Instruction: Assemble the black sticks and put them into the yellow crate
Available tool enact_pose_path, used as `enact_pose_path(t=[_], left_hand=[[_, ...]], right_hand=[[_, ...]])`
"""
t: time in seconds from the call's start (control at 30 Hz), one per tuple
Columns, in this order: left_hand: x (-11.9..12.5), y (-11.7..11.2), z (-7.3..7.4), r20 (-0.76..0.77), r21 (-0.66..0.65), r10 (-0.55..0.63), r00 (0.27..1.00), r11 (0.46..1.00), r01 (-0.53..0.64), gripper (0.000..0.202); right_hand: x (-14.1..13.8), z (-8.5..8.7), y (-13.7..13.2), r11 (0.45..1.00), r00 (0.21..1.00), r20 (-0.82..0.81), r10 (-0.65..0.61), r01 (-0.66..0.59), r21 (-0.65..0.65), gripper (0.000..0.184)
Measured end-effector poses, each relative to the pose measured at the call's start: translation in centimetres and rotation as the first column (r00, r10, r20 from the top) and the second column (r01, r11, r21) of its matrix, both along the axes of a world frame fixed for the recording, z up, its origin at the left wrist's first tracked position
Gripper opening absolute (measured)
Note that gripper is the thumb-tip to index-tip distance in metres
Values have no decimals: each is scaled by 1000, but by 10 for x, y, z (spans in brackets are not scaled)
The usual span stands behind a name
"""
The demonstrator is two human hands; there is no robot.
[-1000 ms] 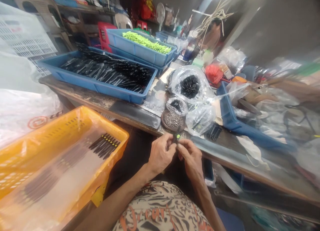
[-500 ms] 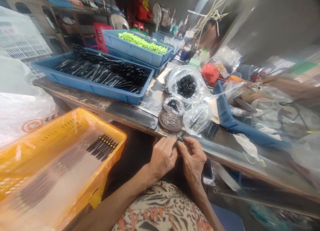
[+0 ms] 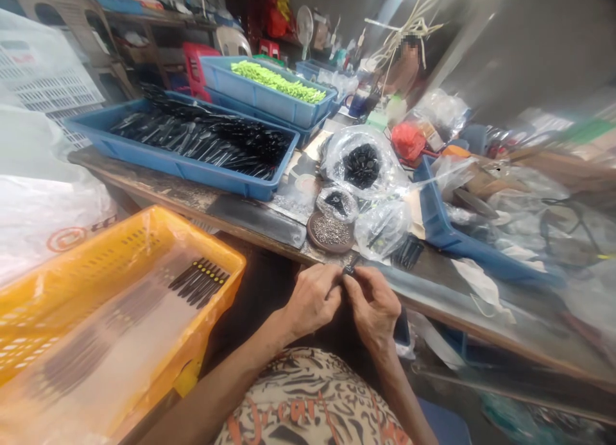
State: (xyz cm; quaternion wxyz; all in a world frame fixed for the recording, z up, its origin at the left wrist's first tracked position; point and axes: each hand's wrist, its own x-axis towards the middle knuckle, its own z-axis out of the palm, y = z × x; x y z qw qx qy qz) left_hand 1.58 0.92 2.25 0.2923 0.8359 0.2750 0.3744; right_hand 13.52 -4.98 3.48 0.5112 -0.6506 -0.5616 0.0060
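Observation:
My left hand (image 3: pixel 312 299) and my right hand (image 3: pixel 374 304) are pinched together just below the table's front edge, both closed on a small black part (image 3: pixel 350 267) that sticks up between the fingertips. Right above them on the table sits a round brown dish of tiny metal pieces (image 3: pixel 330 231). A clear bag of black parts (image 3: pixel 362 165) and a smaller bag (image 3: pixel 337 202) lie behind the dish. A short row of black sticks with yellow tips (image 3: pixel 201 281) lies in the yellow crate (image 3: pixel 144 240) at my left.
A blue tray of long black pieces (image 3: pixel 192 166) fills the left of the table; behind it stands a blue tray of green parts (image 3: pixel 269 95). Bags, a blue tray edge (image 3: pixel 443 230) and clutter cover the right side. Another person (image 3: pixel 407 63) sits at the far end.
The green-dotted end seen between my fingers a second ago no longer shows; only a dark tip does. My hands have sunk slightly and stayed together.

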Motion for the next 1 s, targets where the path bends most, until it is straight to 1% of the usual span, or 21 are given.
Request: enact_pose_path(t=[0.17, 0.3, 0.5, 0.67, 0.8, 0.93, 1.0], left_hand=[[-2, 4, 3, -5, -11, -25, 1000, 1000, 25, 9], [-3, 5, 5, -1, -34, -35, 999, 999, 35, 9], [-5, 6, 9, 1, -181, -117, 993, 977, 115, 10], [-4, 4, 9, 26, -256, -113, 993, 960, 116, 9], [-5, 4, 10, 40, -305, -126, 991, 943, 132, 9], [-6, 6, 9, 39, -310, -139, 989, 940, 145, 8], [-6, 6, 8, 41, -322, -140, 989, 936, 146, 8]], right_hand=[[4, -1, 3, 996, 992, 99, 79, -83, 41, 6], [7, -1, 4, 990, 987, 107, 121, -128, 56, 10], [15, -3, 2, 977, 970, 145, 197, -207, 57, 12], [19, -2, 4, 963, 940, 254, 226, -255, 84, 15], [21, -1, 4, 958, 915, 320, 245, -280, 67, 16], [25, -2, 4, 954, 889, 377, 258, -297, 47, 19], [27, -4, 5, 948, 882, 376, 283, -317, 31, 19]])
